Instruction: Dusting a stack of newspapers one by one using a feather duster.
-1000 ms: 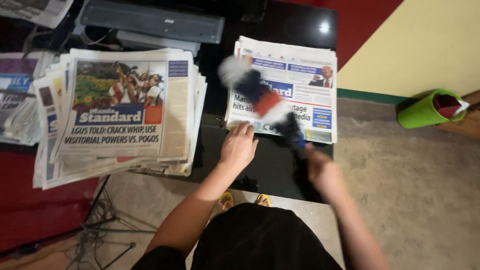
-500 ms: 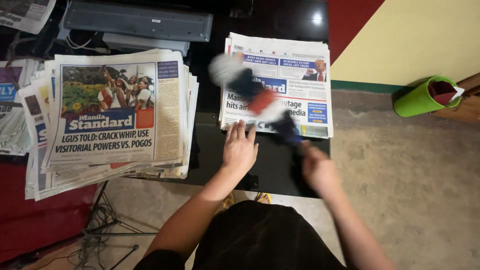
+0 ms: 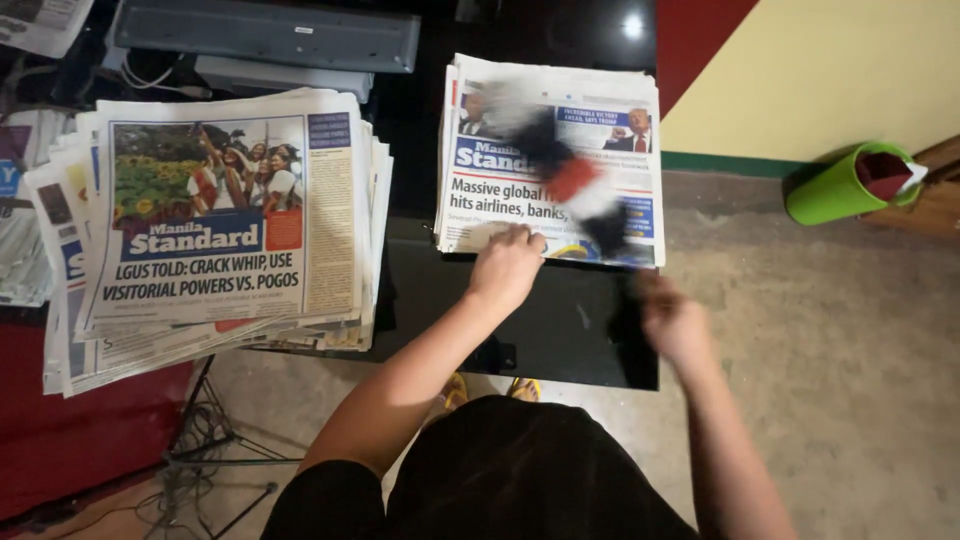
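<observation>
A glossy black tabletop (image 3: 560, 330) fills the middle of the view, its near edge just above the person's dark-clothed lap. On its left part sits the biggest thing, a thick, fanned-out stack of colour-printed newspapers (image 3: 215, 225), the top copy showing a photograph of people among yellow flowers. To the right, well apart from that pile, lies a smaller neat stack of folded newspapers (image 3: 500, 190) with a blue masthead band, squared against the far right part of the table. Behind both runs a long grey flat device (image 3: 265, 35) with cables beside it. On the concrete floor at the far right, a lime-green plastic cup (image 3: 835, 190) lies tipped on its side near the yellow wall.

Across the smaller stack sweeps a blurred duster-like tool in black, red and white (image 3: 570, 185), slanting from upper left to lower right; its dark lower end points toward the right hand (image 3: 675, 325), which is motion-blurred at the table's right edge, so I cannot tell how the fingers close or whether they grip the handle. The left hand (image 3: 508, 268) rests palm-down, fingers loosely curled, on the near edge of the smaller stack, pressing it, holding nothing.
</observation>
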